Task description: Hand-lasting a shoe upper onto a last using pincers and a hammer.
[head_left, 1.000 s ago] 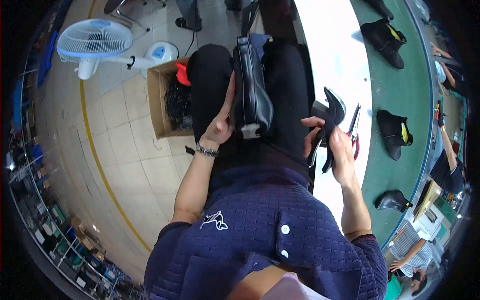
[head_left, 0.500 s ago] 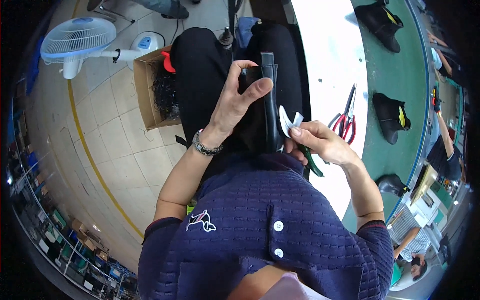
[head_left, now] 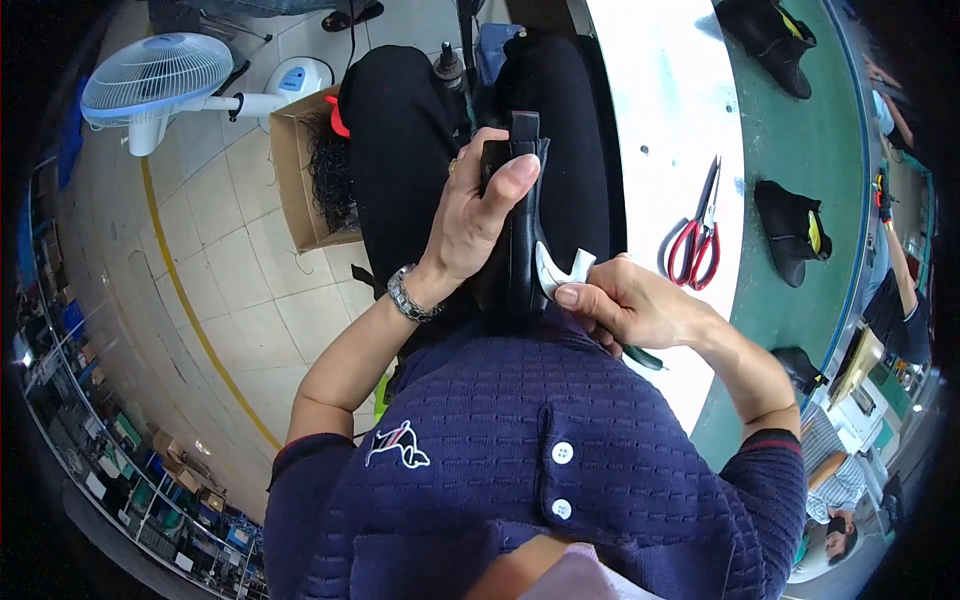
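Observation:
A black leather boot (head_left: 521,235) lies lengthwise over my lap, its narrow edge turned up. My left hand (head_left: 462,225) grips it from the left side, thumb across the top and fingers partly hidden behind it. In my right hand (head_left: 640,300) is a tool with a curved silver metal head (head_left: 562,276) and a dark green handle (head_left: 642,357). The pointed tip of the tool is close against the boot's right side; I cannot tell whether it touches.
Red-handled scissors (head_left: 694,250) lie on the white table (head_left: 665,110) to my right. Beyond it, black ankle boots (head_left: 792,230) stand along a green surface (head_left: 745,345). To the left are a cardboard box (head_left: 290,180) of dark scraps and a fan (head_left: 160,80). Other people are at the far right.
My right hand has moved slightly down, and the tool has turned with its tip nearer the boot. The boot and my left hand have shifted a little to the left.

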Available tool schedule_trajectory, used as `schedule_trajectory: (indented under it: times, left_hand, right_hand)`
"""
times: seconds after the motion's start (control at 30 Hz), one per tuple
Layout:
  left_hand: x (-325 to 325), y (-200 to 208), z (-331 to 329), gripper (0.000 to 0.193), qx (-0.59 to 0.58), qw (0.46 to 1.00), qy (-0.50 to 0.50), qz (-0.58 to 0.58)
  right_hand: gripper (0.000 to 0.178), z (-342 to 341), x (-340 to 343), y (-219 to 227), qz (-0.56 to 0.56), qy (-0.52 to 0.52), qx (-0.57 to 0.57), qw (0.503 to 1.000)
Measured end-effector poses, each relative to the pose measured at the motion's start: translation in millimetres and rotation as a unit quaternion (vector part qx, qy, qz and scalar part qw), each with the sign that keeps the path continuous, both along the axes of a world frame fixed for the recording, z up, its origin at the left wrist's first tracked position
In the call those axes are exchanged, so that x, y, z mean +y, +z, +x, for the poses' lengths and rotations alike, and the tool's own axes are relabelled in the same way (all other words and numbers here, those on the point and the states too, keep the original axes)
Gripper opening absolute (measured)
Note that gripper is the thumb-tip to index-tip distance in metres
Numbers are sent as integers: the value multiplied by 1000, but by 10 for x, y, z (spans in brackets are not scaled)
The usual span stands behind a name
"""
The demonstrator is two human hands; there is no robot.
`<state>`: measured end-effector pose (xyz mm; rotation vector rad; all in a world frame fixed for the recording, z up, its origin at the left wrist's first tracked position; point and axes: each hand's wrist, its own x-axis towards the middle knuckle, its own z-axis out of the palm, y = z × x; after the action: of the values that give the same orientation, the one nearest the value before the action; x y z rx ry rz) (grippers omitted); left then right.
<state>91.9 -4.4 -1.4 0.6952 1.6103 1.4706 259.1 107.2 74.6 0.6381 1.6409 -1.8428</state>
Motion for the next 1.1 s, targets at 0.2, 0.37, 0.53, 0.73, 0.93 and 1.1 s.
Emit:
schedule_trajectory:
  times: [0.2, 0.37, 0.53, 0.73, 0.93, 1.1]
  left_hand:
    - [13, -63, 11, 45, -2, 1000, 6, -9]
    - [164, -75, -84, 48, -66, 997, 46, -14]
    - [168, -122, -116, 47, -66, 996, 53, 8]
    - [164, -158, -158, 51, -116, 992, 35, 23]
    - [128, -115, -81, 48, -54, 997, 28, 48]
    - [57, -121, -85, 50, -73, 997, 13, 25]
  right_hand:
    - [58, -255, 195, 209, 170, 164, 37, 971]
    - [63, -286, 127, 55, 2, 4, -95, 995]
    - [65, -205, -69, 31, 85, -30, -40, 995]
    - [61, -123, 89, -133, -68, -100, -26, 992]
    - [62, -277, 258, -58, -30, 8, -31, 999]
    - [56, -453, 290, 179, 207, 167, 13, 964]
